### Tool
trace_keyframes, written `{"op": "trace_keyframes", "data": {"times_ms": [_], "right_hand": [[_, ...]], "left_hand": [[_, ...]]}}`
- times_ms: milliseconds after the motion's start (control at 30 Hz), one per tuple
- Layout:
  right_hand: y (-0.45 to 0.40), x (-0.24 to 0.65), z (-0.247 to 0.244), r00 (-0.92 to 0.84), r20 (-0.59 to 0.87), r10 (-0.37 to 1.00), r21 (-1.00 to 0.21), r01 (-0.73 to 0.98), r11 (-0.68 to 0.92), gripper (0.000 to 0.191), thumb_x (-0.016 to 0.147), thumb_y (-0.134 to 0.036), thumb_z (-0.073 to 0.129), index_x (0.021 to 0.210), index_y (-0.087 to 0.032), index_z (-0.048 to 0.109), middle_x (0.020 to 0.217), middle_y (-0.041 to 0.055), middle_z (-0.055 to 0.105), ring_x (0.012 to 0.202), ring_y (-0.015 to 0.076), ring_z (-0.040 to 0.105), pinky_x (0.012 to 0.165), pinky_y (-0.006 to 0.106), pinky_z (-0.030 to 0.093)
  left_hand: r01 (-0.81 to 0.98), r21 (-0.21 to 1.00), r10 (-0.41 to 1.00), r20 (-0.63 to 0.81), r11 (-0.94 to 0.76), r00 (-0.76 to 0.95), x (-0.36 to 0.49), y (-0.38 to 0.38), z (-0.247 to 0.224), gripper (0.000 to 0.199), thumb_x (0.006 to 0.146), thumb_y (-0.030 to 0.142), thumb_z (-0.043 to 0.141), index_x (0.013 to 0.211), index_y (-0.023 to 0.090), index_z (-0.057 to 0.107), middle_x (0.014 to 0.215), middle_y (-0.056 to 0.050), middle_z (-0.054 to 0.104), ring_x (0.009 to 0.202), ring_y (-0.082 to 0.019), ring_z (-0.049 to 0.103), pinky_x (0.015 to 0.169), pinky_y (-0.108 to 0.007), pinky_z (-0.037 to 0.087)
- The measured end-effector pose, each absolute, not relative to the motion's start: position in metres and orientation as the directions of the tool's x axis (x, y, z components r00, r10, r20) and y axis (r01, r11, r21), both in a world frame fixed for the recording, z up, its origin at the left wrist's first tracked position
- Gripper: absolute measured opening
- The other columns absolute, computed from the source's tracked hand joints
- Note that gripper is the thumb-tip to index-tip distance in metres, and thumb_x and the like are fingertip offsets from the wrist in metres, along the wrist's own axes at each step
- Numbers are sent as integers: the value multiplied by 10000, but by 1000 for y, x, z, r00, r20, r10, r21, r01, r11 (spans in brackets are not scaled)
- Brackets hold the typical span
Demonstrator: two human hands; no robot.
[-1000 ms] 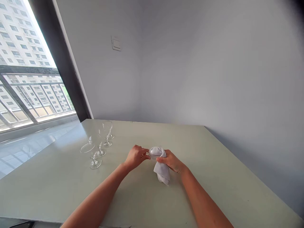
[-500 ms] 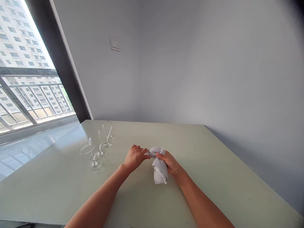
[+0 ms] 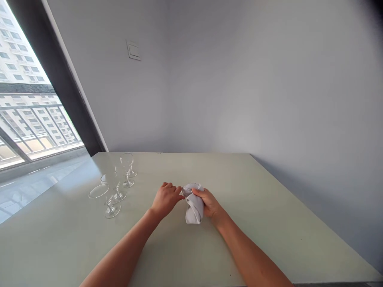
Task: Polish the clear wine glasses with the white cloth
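My left hand (image 3: 168, 198) is closed at the left end of a clear stemmed glass (image 3: 185, 190), which lies tilted on its side over the table. The glass's stem and foot are mostly hidden by my fingers. My right hand (image 3: 210, 202) grips a white cloth (image 3: 194, 209), pressed to the bowl of the glass with the thumb on top. One folded end of the cloth hangs down below the hand.
Several clear stemmed glasses (image 3: 111, 210) stand upright in a row at the left of the pale green table (image 3: 191, 251). Behind the table is a grey wall (image 3: 221, 79) with a light switch (image 3: 133, 51). A window with a railing (image 3: 38, 119) is at far left.
The view has turned slightly to the right. The cloth has shifted on the glass, baring more of its rim, and its hanging end looks shorter. Both hands keep their grip.
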State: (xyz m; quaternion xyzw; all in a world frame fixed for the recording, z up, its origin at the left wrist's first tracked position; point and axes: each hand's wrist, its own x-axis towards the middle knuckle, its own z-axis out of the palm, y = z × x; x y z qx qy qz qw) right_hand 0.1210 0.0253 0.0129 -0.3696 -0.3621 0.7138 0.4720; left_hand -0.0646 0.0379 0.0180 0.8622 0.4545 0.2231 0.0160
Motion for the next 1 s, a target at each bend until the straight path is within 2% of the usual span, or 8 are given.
{"op": "trace_keyframes", "data": {"times_ms": [267, 400, 533, 633, 733, 833, 933, 1000], "right_hand": [[14, 143, 39, -572, -13, 820, -994, 99, 54, 192, 596, -296, 698, 701, -146, 638, 608, -20, 531, 583, 111, 457, 550, 236, 353], [21, 165, 41, -552, 45, 833, -978, 147, 151, 170, 609, -299, 679, 689, -153, 645, 618, -8, 546, 601, 134, 481, 578, 265, 369], [33, 184, 38, -71, 155, 985, -956, 239, 167, 265, 667, -398, 621, 782, -162, 656, 632, 27, 575, 603, 170, 510, 575, 299, 392], [33, 172, 33, 210, 429, 879, -796, 548, 257, 369, 739, -455, 532, 936, -160, 634, 774, 87, 606, 733, 224, 532, 676, 354, 411], [24, 136, 25, -155, 637, 755, -408, 763, 501, 435, 804, -431, 466, 1145, -173, 544, 1049, 130, 582, 1031, 281, 465, 899, 433, 320], [18, 104, 14, -502, 589, 634, -100, 733, 673, 311, 837, -373, 441, 1052, -216, 601, 960, 94, 632, 1181, 285, 352, 1010, 488, 148], [23, 97, 8, -433, 636, 639, -80, 786, 613, 251, 841, -338, 437, 870, -207, 650, 798, 77, 647, 1070, 262, 453, 1007, 471, 174], [31, 106, 7, -258, 666, 700, -237, 817, 526, 292, 848, -348, 411, 762, -196, 645, 752, 69, 637, 905, 223, 530, 939, 413, 294]], "left_hand": [[509, 803, 780, -90, -311, 619, -81, 39, 33, 444, 736, 584, 437, 641, 173, 575, 525, 19, 477, 470, -79, 364, 486, -208, 297], [417, 890, 703, -177, -185, 689, -83, 40, 37, 475, 726, 593, 445, 670, 143, 584, 499, 26, 438, 470, -74, 342, 492, -213, 310], [420, 901, 846, -141, -105, 515, -87, 52, 25, 507, 746, 597, 398, 802, 134, 597, 478, 40, 417, 456, -75, 343, 497, -214, 319], [469, 881, 951, -93, -59, 295, -86, 59, 13, 478, 776, 562, 350, 787, 140, 575, 489, 34, 439, 443, -82, 369, 483, -216, 327], [665, 738, 968, -69, -113, 241, -77, 57, 5, 338, 780, 431, 389, 686, 154, 559, 519, 8, 504, 454, -96, 428, 478, -221, 332], [781, 595, 961, -49, -191, 273, -63, 44, 3, 177, 704, 256, 461, 581, 156, 540, 547, -24, 554, 488, -117, 471, 479, -226, 309], [821, 474, 939, 36, -318, 342, -52, 30, 6, 208, 702, 172, 404, 549, 163, 544, 571, -44, 575, 533, -137, 505, 517, -237, 305], [835, 361, 907, 90, -415, 412, -47, 24, 10, 248, 724, 148, 363, 602, 179, 577, 607, -43, 598, 578, -148, 536, 555, -238, 314]]}}
